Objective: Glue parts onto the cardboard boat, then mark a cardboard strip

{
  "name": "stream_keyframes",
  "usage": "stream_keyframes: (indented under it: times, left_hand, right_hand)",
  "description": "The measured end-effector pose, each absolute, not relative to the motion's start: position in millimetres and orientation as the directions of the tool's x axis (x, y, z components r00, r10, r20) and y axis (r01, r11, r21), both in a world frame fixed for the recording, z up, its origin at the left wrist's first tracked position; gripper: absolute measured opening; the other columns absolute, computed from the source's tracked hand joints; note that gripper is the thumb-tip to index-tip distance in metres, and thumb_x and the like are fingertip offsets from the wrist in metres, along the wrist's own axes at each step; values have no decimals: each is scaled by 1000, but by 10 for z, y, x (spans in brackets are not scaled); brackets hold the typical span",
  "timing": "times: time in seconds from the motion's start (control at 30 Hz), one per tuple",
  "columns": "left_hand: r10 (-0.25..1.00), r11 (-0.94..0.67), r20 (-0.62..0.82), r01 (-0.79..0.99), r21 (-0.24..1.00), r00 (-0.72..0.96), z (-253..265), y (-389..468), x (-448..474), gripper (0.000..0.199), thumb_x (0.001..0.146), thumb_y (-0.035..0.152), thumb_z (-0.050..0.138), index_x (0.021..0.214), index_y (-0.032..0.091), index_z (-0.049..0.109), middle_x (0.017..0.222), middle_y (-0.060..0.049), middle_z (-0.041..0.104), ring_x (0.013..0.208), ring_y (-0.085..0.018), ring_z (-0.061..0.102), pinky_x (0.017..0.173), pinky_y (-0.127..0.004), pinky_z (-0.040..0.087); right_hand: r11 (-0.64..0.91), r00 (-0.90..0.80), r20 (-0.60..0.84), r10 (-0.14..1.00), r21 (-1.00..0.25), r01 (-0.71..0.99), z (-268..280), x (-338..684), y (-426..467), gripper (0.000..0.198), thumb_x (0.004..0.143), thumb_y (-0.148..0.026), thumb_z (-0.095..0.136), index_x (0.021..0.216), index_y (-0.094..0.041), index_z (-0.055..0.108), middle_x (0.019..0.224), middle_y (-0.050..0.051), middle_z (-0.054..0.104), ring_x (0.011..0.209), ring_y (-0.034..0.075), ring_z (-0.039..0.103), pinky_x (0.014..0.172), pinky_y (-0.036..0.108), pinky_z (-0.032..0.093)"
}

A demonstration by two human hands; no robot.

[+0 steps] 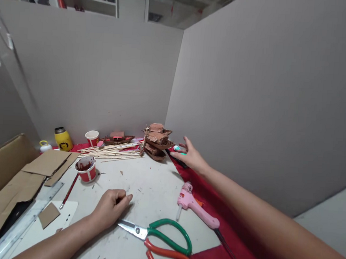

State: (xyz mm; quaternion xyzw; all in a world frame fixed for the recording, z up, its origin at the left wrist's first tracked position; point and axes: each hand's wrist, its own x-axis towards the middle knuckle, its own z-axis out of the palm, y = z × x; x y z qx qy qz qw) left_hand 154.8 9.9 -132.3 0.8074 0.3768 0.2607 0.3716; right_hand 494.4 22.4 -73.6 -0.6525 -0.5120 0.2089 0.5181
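My left hand (112, 206) rests on the white board with its fingers curled into a loose fist, and nothing shows in it. Close beside it lie large scissors (142, 232) with one green and one orange handle, their blades partly spread. My right hand (191, 156) is stretched out toward the far right edge of the board, fingers apart. Just by its fingertips is a small white and teal item (177, 148), partly hidden, whose kind I cannot make out. A pink glue gun (195, 206) lies on its side nearer to me, below my right forearm.
Brown model boats (157, 138) are stacked at the back, beside a pile of thin wooden sticks (115, 151). A paint-stained cup (86, 171), a brush (69, 191), cardboard pieces (48, 162) and a clear ruler (27, 214) lie left. A yellow bottle (63, 140) stands behind. Grey partitions (252, 91) enclose the table.
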Motion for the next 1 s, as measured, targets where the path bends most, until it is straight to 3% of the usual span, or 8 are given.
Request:
stream_keyframes:
  times: [0.1,0.23,0.37,0.47,0.7,0.9,1.0]
  left_hand:
    - [797,-441,146,398,804,586,-1375,124,1521,44,88,44,46,54,23,27,54,4,29,54,-15,30,53,-28,24]
    - [776,-465,135,413,783,616,-1379,128,1488,42,88,43,46,56,22,31,56,4,33,56,-14,33,54,-27,26]
    - [765,-480,140,411,775,629,-1370,121,1479,41,90,42,45,57,22,32,57,5,32,56,-13,32,53,-26,25]
    - [761,-488,143,414,768,633,-1376,115,1482,41,90,41,46,58,21,31,57,6,31,55,-12,31,53,-26,25]
    - [759,-495,140,424,758,635,-1367,111,1488,40,90,40,46,57,21,31,57,6,32,56,-11,31,53,-25,25]
    - [766,-481,126,431,764,631,-1359,108,1479,40,90,41,46,58,21,32,58,6,31,56,-12,30,53,-26,25]
    - [761,-486,128,429,761,636,-1350,105,1479,39,90,40,46,58,21,32,58,6,31,56,-12,30,54,-26,25]
  right_hand:
    - [75,385,299,873,-862,501,-746,4807,438,128,58,-44,83,155,-14,4,144,27,44,120,35,57,100,45,46]
    - [102,395,363,844,-831,546,-818,4690,632,127,59,-44,81,155,-14,3,138,26,51,124,36,54,106,51,38]
    - [144,415,408,813,-832,536,-907,4707,767,126,60,-44,79,155,-14,2,131,24,58,113,35,62,101,52,43]
    - [174,428,423,799,-843,509,-977,4777,836,122,60,-45,79,155,-19,6,125,20,63,106,32,66,96,51,47]
    - [211,448,419,790,-871,444,-1051,4824,875,122,56,-47,82,154,-19,16,129,20,61,113,32,62,97,50,47]
    - [210,473,407,781,-885,415,-974,4743,837,111,60,-39,82,151,-15,25,104,14,74,102,32,68,93,47,49]
    - [200,491,393,777,-895,399,-960,4753,820,108,61,-40,81,151,-14,27,102,13,74,101,31,68,95,48,49]
